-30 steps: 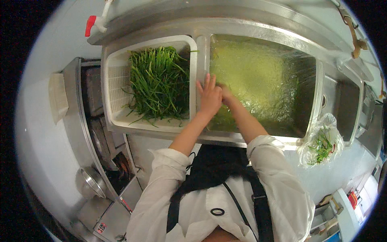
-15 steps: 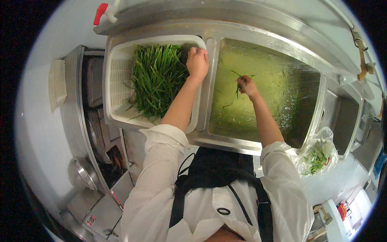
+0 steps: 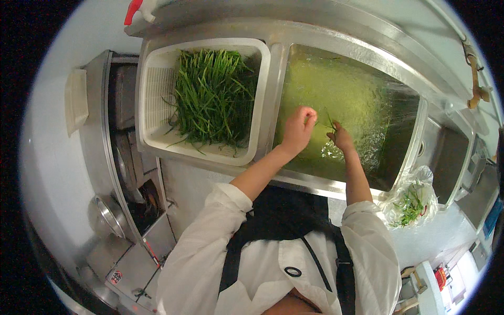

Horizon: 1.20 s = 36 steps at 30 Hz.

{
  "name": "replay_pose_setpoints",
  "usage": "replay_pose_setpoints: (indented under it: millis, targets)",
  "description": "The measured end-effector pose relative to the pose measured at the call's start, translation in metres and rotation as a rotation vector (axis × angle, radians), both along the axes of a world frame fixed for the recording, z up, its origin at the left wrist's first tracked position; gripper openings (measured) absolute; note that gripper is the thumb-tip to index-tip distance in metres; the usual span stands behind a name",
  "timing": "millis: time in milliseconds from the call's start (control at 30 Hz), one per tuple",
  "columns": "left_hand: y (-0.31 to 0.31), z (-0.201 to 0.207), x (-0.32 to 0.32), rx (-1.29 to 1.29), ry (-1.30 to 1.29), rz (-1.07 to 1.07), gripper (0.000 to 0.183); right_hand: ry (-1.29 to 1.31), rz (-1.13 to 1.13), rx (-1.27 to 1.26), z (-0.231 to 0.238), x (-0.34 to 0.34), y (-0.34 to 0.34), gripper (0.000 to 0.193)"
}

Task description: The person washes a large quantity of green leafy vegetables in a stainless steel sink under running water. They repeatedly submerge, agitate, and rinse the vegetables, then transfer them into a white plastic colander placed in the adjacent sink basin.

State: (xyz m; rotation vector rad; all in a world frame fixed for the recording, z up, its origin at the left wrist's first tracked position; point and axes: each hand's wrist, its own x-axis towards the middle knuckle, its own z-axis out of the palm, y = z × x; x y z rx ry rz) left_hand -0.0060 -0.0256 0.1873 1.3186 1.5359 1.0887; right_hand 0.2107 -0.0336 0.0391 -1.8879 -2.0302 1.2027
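Over the water of a steel sink [image 3: 278,100], my left hand [image 3: 297,134] is closed, thumb and fingers pressed together; whatever is in them is too small to make out. Close to its right, my right hand [image 3: 342,138] pinches a few thin green chive leaves [image 3: 330,122] just above the yellowish-green water [image 3: 336,79]. To the left stands a white plastic basket [image 3: 263,100] with slotted walls, holding a thick heap of long chives [image 3: 212,100]. Neither hand touches the basket.
A clear plastic bag [image 3: 428,181] with green scraps hangs at the sink's right front corner. Further right is a smaller steel basin [image 3: 446,152]. A red-handled tap [image 3: 133,11] juts out at the upper left. A metal bowl [image 3: 110,218] sits at the lower left.
My left hand has left the basket's right edge and moved right, over the sink. My right hand has shifted slightly right and nearer me, still holding chive leaves.
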Motion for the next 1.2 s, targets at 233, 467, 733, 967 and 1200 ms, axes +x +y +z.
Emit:
replay_pose_setpoints:
  millis: [233,467,733,967,1200]
  targets:
    - [-0.004,0.021,-0.007,0.288,0.618,-0.368,0.017,-0.242,0.34,-0.241,0.048,-0.032,0.03,0.052]
    - [0.048,-0.016,-0.14,-0.035,0.153,0.222,0.021,-0.321,0.161,-0.033,0.056,-0.007,0.027,0.043]
    - [0.103,-0.128,-0.216,-0.278,0.617,0.234,0.02,-0.202,0.142,-0.166,0.064,-0.003,-0.01,0.039]
    - [0.113,-0.149,-0.212,-0.437,1.001,-0.108,0.021,-0.146,0.107,-0.314,0.081,-0.021,-0.015,0.042]
    - [0.083,-0.095,-0.239,-0.256,0.098,0.3,0.011,-0.089,-0.016,-0.375,0.108,-0.042,0.008,0.038]
